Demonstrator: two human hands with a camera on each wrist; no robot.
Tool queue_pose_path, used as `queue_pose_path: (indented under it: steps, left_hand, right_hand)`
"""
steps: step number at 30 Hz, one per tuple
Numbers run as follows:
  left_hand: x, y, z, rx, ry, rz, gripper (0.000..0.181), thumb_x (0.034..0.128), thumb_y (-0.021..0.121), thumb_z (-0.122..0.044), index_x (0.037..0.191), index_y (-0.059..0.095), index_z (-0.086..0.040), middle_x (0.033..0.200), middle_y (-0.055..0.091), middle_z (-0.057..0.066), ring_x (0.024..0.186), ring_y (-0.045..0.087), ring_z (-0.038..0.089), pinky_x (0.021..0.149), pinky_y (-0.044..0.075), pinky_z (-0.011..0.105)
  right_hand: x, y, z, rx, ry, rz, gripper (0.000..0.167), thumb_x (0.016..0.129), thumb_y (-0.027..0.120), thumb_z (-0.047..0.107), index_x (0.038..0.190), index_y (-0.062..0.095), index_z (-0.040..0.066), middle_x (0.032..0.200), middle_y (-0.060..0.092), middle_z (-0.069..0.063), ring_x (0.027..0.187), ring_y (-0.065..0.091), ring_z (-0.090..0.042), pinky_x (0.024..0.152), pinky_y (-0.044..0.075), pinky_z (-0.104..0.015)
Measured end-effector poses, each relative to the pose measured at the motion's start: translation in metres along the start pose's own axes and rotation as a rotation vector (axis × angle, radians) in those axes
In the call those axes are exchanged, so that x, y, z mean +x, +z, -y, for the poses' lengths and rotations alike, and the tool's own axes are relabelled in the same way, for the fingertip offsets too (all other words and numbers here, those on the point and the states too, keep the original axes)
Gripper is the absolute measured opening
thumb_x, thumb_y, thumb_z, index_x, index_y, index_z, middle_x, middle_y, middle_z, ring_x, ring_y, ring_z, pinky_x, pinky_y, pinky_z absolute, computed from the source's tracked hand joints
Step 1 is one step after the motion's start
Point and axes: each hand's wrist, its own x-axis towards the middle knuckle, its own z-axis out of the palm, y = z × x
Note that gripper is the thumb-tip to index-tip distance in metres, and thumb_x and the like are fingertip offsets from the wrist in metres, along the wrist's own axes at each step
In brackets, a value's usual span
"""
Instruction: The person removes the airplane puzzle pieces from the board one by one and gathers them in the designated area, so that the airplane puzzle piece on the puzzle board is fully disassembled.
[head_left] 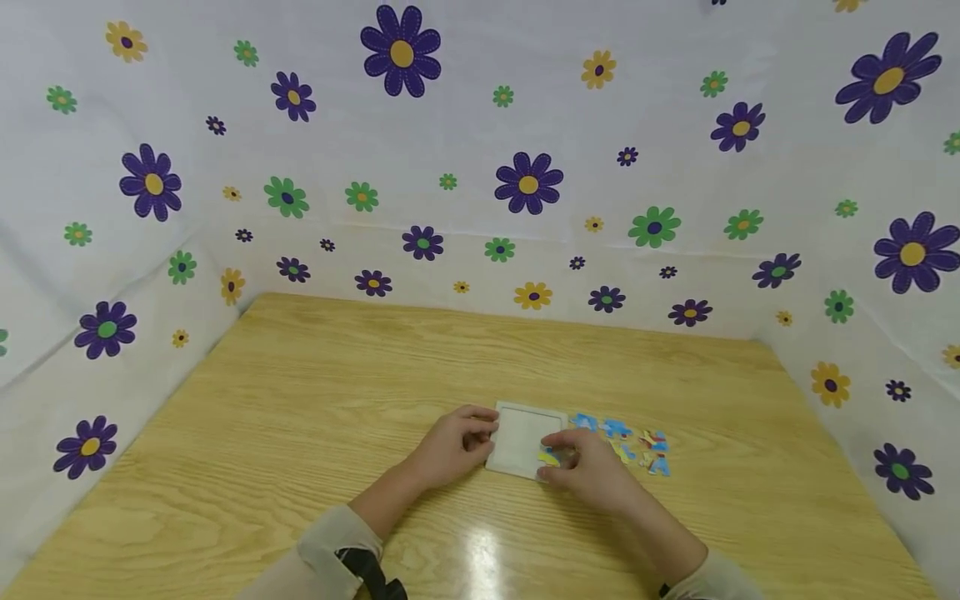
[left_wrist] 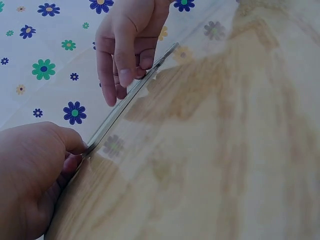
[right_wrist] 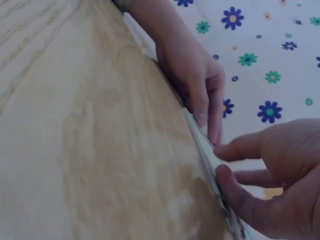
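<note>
A square white puzzle tray (head_left: 517,440) with a raised rim lies flat on the table. My left hand (head_left: 454,447) holds its left edge between thumb and fingers; in the left wrist view the left thumb and fingers (left_wrist: 37,172) meet at the tray's edge. At the tray's lower right corner, my right hand (head_left: 588,468) has thumb and forefinger around a blue and yellow puzzle piece (head_left: 550,457). The right wrist view shows the right hand (right_wrist: 272,182) at the tray's edge (right_wrist: 202,142), seen very low, with the piece hard to make out.
Several loose jigsaw pieces (head_left: 617,428) in blue, yellow and red lie just right of the tray, partly behind my right hand. The wood-grain table (head_left: 360,358) is bordered by a white flower-print cloth (head_left: 450,125) at the back and both sides.
</note>
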Motion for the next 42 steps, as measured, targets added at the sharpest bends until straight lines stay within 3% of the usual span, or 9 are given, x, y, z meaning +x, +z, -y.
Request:
queue_pose_path:
  steps: [4, 7, 12, 15, 21, 24, 32, 39, 42]
  left_hand:
    - [0.001, 0.002, -0.002, -0.010, 0.007, 0.017, 0.029, 0.0955, 0.064, -0.004, 0.122, 0.068, 0.007, 0.134, 0.059, 0.015, 0.095, 0.061, 0.014, 0.073, 0.052, 0.017]
    - [0.000, 0.001, -0.004, -0.013, -0.012, 0.025, 0.029, 0.0955, 0.064, -0.004, 0.122, 0.068, 0.006, 0.135, 0.059, 0.013, 0.095, 0.061, 0.015, 0.074, 0.052, 0.017]
    - [-0.001, 0.000, -0.004, -0.010, -0.028, 0.035, 0.029, 0.0954, 0.064, -0.004, 0.123, 0.068, 0.005, 0.135, 0.059, 0.012, 0.096, 0.061, 0.014, 0.075, 0.052, 0.017]
    - [-0.002, 0.000, -0.003, -0.009, -0.025, 0.041, 0.029, 0.0953, 0.064, -0.003, 0.123, 0.067, 0.006, 0.135, 0.059, 0.013, 0.096, 0.061, 0.014, 0.075, 0.052, 0.017]
    - [-0.002, -0.001, -0.003, 0.008, -0.026, 0.030, 0.029, 0.0959, 0.063, -0.004, 0.124, 0.068, 0.004, 0.135, 0.059, 0.011, 0.095, 0.060, 0.012, 0.075, 0.052, 0.017]
    - [-0.002, -0.002, -0.003, 0.010, -0.027, 0.021, 0.029, 0.0961, 0.063, -0.005, 0.124, 0.068, 0.003, 0.135, 0.059, 0.011, 0.095, 0.059, 0.012, 0.075, 0.052, 0.018]
    - [-0.005, -0.003, 0.000, 0.012, -0.044, 0.006, 0.029, 0.0953, 0.064, -0.005, 0.123, 0.068, 0.002, 0.134, 0.060, 0.010, 0.094, 0.059, 0.011, 0.073, 0.052, 0.018]
    - [-0.001, -0.002, 0.000, 0.025, -0.002, 0.007, 0.030, 0.0957, 0.064, -0.006, 0.123, 0.068, 0.004, 0.135, 0.059, 0.013, 0.096, 0.061, 0.013, 0.074, 0.052, 0.018]
    - [-0.002, -0.001, 0.000, 0.022, -0.015, 0.015, 0.030, 0.0960, 0.063, -0.006, 0.124, 0.068, 0.004, 0.135, 0.059, 0.012, 0.095, 0.061, 0.012, 0.074, 0.052, 0.017]
  right_hand:
    - [-0.002, 0.009, 0.004, -0.108, 0.059, -0.079, 0.033, 0.083, 0.081, 0.013, 0.114, 0.071, 0.005, 0.117, 0.065, -0.009, 0.091, 0.059, -0.018, 0.073, 0.053, -0.033]
    - [-0.004, 0.010, 0.006, -0.138, 0.066, -0.092, 0.031, 0.083, 0.081, 0.014, 0.111, 0.072, 0.006, 0.112, 0.067, -0.005, 0.098, 0.059, -0.019, 0.080, 0.052, -0.036]
    - [-0.005, 0.011, 0.008, -0.162, 0.064, -0.092, 0.036, 0.081, 0.083, 0.016, 0.113, 0.071, 0.005, 0.107, 0.068, -0.004, 0.099, 0.059, -0.019, 0.085, 0.052, -0.039]
    - [-0.005, 0.010, 0.009, -0.166, 0.061, -0.094, 0.037, 0.080, 0.084, 0.016, 0.112, 0.070, 0.004, 0.104, 0.067, -0.005, 0.094, 0.059, -0.018, 0.081, 0.052, -0.038]
    - [-0.007, 0.004, 0.009, -0.105, 0.038, -0.135, 0.020, 0.084, 0.080, 0.012, 0.100, 0.068, 0.008, 0.092, 0.066, -0.004, 0.076, 0.062, -0.015, 0.060, 0.051, -0.027]
    - [-0.007, -0.004, 0.005, -0.041, 0.012, -0.113, 0.016, 0.088, 0.076, 0.010, 0.099, 0.065, 0.006, 0.088, 0.065, -0.005, 0.069, 0.063, -0.015, 0.054, 0.050, -0.027]
    - [-0.020, -0.030, -0.008, 0.140, -0.034, 0.051, 0.029, 0.096, 0.067, 0.018, 0.119, 0.067, 0.001, 0.107, 0.068, -0.013, 0.082, 0.063, -0.020, 0.062, 0.054, -0.029]
    - [-0.039, -0.054, -0.026, 0.238, 0.079, -0.002, 0.033, 0.095, 0.068, 0.015, 0.116, 0.062, -0.009, 0.108, 0.066, -0.015, 0.087, 0.068, -0.018, 0.076, 0.060, -0.028]
    - [-0.050, -0.060, -0.035, 0.252, 0.142, -0.035, 0.034, 0.095, 0.068, 0.014, 0.117, 0.061, -0.011, 0.110, 0.065, -0.015, 0.087, 0.069, -0.017, 0.078, 0.060, -0.028]
